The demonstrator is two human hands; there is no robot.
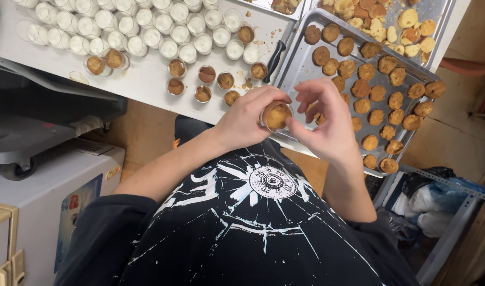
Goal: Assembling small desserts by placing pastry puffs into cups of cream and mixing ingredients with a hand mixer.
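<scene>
A white chest-like appliance (52,196) stands at lower left, and on its front is a rectangular label (78,209) in pale blue with a small red and orange patch near its top. A narrow cream strip sticker (114,172) sits at the upper front corner of the appliance. At lower right, clear and bluish plastic bags (435,198), possibly wrapped packages, are bundled under a metal frame.

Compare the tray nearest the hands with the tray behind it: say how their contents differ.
The near tray holds whole round brown cookies spread in one layer with bare metal between; the far tray holds paler, broken-looking pieces heaped together. The near tray lies almost wholly in view; the far tray is cut off by the frame. Both are metal baking trays.
</scene>
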